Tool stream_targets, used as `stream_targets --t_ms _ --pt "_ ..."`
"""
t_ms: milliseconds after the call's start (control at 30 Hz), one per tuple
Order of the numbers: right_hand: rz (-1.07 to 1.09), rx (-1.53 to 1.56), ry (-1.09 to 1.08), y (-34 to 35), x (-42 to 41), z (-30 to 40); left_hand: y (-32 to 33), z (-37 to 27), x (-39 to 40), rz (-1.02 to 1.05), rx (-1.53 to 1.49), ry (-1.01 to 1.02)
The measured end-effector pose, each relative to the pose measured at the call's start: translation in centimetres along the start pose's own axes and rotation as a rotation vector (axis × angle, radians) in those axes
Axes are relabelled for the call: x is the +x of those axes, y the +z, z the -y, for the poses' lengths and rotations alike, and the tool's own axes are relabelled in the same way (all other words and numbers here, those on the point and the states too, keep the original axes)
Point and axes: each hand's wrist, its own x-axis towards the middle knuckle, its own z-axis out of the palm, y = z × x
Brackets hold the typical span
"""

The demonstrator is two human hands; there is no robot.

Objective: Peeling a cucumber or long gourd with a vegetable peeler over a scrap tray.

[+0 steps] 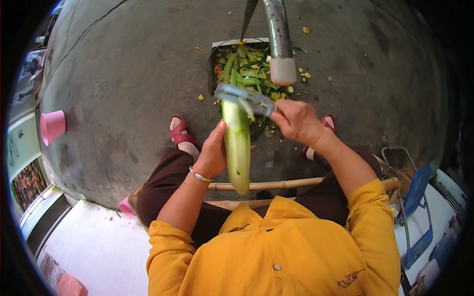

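My left hand (214, 150) grips a long pale green gourd (237, 151) from its left side. Much of the gourd's skin is pared off in strips, and its tapered lower end points toward my lap. In my right hand (296, 120) is the handle of a metal peeler (246, 98), slightly blurred, lying across the gourd's far end. A thin strip of peel hangs at the blade. Beyond the gourd, on the floor, a dustpan (240, 41) holds green peelings (251, 76) and other vegetable scraps, partly hidden by the peeler.
A metal tube with a pale end cap (283, 70) rises over the dustpan's right side. Scraps dot the concrete floor (148, 74). A pink bucket (53, 127) is at the left, a blue folding chair (416, 192) at the right. Bamboo rails (289, 184) cross between my legs.
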Motion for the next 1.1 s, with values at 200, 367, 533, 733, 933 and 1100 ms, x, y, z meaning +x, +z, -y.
stream_targets --t_ms 200,367,533,733,933,1100 --pt "0.123 -0.007 -0.228 1.5 -1.6 2.4 -0.2 -0.3 -0.1 -0.104 -0.267 -0.013" --pt "0.065 -0.033 -0.244 1.9 -0.8 0.9 -1.1 0.2 -0.1 -0.043 -0.105 0.004" --pt "0.156 -0.046 0.314 1.9 0.9 -3.3 -0.8 0.1 0.2 0.03 -0.054 0.004" --pt "0.187 0.006 0.446 1.4 0.9 -2.1 0.0 -0.2 -0.2 -0.095 -0.043 0.017" --pt "0.071 0.112 -0.074 1.6 -0.9 1.2 0.3 -0.3 0.1 -0.08 -0.092 0.074" --pt "0.129 -0.018 -0.227 1.1 -1.2 3.1 -0.1 0.0 0.4 -0.037 -0.049 0.186"
